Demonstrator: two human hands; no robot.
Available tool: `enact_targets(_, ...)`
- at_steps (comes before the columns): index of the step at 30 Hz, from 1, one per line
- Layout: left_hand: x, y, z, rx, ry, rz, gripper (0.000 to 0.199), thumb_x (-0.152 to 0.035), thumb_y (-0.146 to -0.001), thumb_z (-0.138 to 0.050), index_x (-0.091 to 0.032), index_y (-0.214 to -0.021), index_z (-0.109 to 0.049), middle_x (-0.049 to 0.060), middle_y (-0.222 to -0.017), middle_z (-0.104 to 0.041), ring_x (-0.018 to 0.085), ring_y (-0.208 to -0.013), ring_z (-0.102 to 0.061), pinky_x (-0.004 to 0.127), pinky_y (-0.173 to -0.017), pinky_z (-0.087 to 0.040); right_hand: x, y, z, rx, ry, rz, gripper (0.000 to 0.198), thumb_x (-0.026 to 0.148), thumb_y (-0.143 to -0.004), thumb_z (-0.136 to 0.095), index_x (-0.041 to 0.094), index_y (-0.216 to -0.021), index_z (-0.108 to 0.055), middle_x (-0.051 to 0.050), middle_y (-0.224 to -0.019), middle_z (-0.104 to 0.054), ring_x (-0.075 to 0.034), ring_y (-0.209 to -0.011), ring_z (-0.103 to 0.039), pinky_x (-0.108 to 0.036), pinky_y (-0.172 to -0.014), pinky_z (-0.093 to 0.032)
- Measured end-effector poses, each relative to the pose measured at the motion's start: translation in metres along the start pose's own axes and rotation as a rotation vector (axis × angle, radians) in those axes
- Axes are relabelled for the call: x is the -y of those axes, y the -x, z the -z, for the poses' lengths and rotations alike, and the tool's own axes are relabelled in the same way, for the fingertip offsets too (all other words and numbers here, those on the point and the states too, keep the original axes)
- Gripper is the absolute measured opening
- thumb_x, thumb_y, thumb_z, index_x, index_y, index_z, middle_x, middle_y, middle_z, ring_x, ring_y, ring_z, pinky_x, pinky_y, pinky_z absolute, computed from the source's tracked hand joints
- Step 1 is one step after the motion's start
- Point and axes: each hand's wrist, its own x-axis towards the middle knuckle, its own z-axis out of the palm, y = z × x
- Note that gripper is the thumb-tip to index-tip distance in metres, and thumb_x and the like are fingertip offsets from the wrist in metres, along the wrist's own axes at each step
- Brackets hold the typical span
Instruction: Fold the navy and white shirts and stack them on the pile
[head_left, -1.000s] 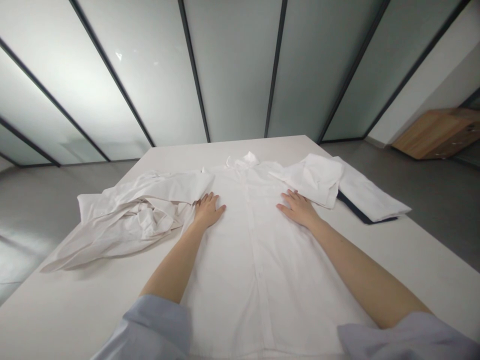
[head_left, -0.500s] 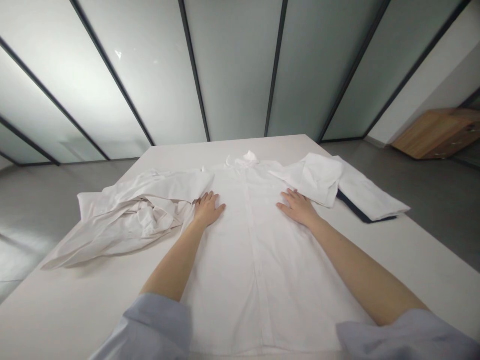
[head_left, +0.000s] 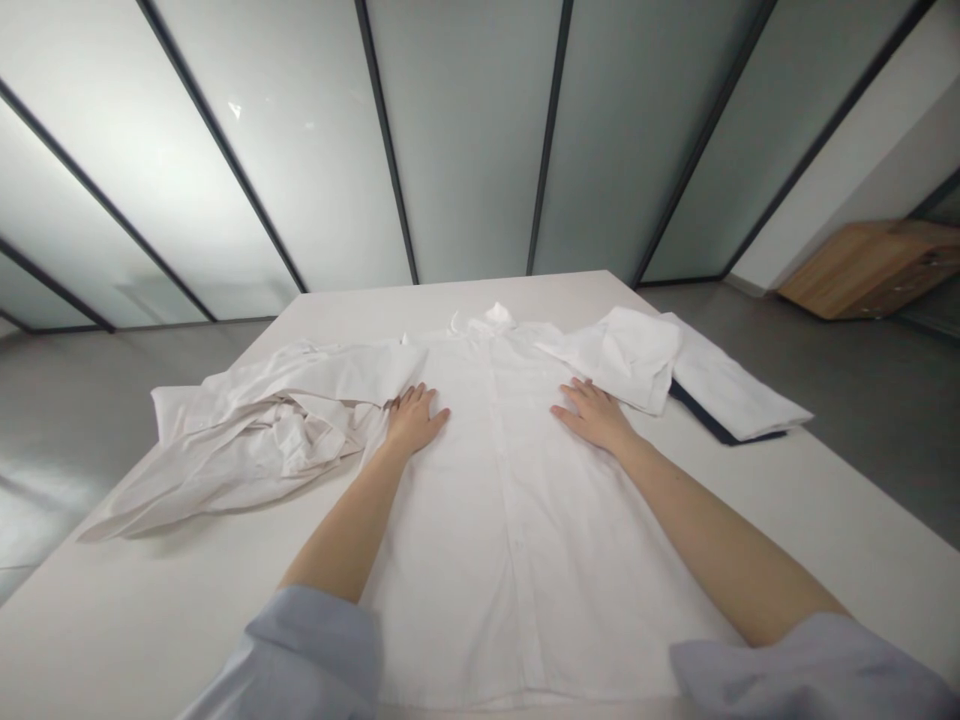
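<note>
White shirt (head_left: 480,560) lies spread front up along the middle of the worktop (head_left: 810,490), collar toward the far edge, hem at the near side. The person's left hand (head_left: 417,418) rests palm down and open on its left side, just beside crumpled white cloth (head_left: 262,440). The right hand (head_left: 596,412), also flat with fingers spread, lies near folded white fabric (head_left: 630,350). Farther right, another folded white piece (head_left: 739,385) sits over something dark (head_left: 703,416).
</note>
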Motion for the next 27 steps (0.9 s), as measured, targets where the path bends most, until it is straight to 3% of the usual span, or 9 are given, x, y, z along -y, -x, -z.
enact_targets(3, -0.001, 0.001, 0.0, -0.046, -0.006, -0.035, 0.05, -0.046, -0.091, -0.047, -0.021, -0.133, -0.052, 0.011, -0.148, -0.045, 0.028, -0.136, -0.04, 0.046, -0.112, -0.029, -0.003, -0.002, -0.002, -0.091, -0.059, 0.024, 0.046, 0.046, -0.088, -0.048, 0.021, -0.125, -0.061, -0.012, -0.14, -0.053, -0.031, -0.13, -0.045, -0.045, -0.107, -0.035)
enact_targets(6, -0.003, 0.003, 0.001, -0.093, 0.015, -0.092, 0.046, -0.041, -0.09, -0.049, -0.019, -0.13, -0.055, 0.011, -0.139, -0.054, 0.026, -0.127, -0.049, 0.041, -0.108, -0.036, -0.007, -0.003, 0.001, -0.251, -0.158, 0.023, 0.034, 0.034, -0.087, -0.047, 0.018, -0.11, -0.067, -0.012, -0.116, -0.066, -0.027, -0.108, -0.059, -0.039, -0.095, -0.044)
enact_targets(8, -0.004, 0.003, 0.001, -0.107, 0.038, -0.118, 0.044, -0.039, -0.09, -0.05, -0.018, -0.127, -0.058, 0.011, -0.135, -0.057, 0.026, -0.124, -0.052, 0.039, -0.106, -0.038, -0.01, -0.003, 0.004, -0.381, -0.194, -0.006, 0.032, 0.03, -0.086, -0.045, 0.017, -0.106, -0.067, -0.012, -0.108, -0.066, -0.027, -0.1, -0.06, -0.04, -0.091, -0.045)
enact_targets(11, -0.003, 0.002, 0.001, -0.115, 0.067, -0.137, 0.042, -0.037, -0.089, -0.051, -0.017, -0.124, -0.06, 0.011, -0.133, -0.059, 0.026, -0.123, -0.052, 0.039, -0.106, -0.039, -0.012, -0.002, 0.007, -0.481, -0.165, -0.086, 0.036, 0.028, -0.083, -0.048, 0.015, -0.113, -0.063, -0.016, -0.118, -0.061, -0.031, -0.11, -0.053, -0.045, -0.095, -0.04)
enact_targets(17, -0.001, 0.0, -0.002, -0.108, 0.117, -0.137, 0.042, -0.035, -0.088, -0.053, -0.016, -0.124, -0.061, 0.012, -0.134, -0.057, 0.027, -0.125, -0.051, 0.04, -0.107, -0.038, -0.014, -0.004, 0.002, -0.269, -0.061, -0.362, 0.069, 0.033, -0.081, -0.05, 0.001, -0.141, -0.036, -0.029, -0.148, -0.032, -0.04, -0.136, -0.029, -0.051, -0.103, -0.03)
enact_targets(21, -0.002, 0.0, -0.002, -0.101, 0.134, -0.135, 0.042, -0.035, -0.087, -0.053, -0.016, -0.124, -0.061, 0.011, -0.135, -0.057, 0.027, -0.125, -0.051, 0.04, -0.108, -0.037, -0.027, -0.007, 0.006, -0.18, -0.03, -0.388, 0.049, 0.03, -0.086, -0.044, 0.008, -0.129, -0.054, -0.023, -0.131, -0.054, -0.035, -0.12, -0.049, -0.045, -0.094, -0.039)
enact_targets(27, -0.003, -0.002, -0.002, -0.11, 0.161, -0.117, 0.041, -0.037, -0.087, -0.053, -0.018, -0.122, -0.062, 0.011, -0.132, -0.058, 0.028, -0.123, -0.051, 0.043, -0.104, -0.04, -0.057, -0.018, 0.028, -0.279, -0.113, -0.475, 0.035, 0.025, -0.089, -0.038, 0.011, -0.099, -0.069, -0.019, -0.099, -0.068, -0.031, -0.095, -0.061, -0.038, -0.08, -0.044)
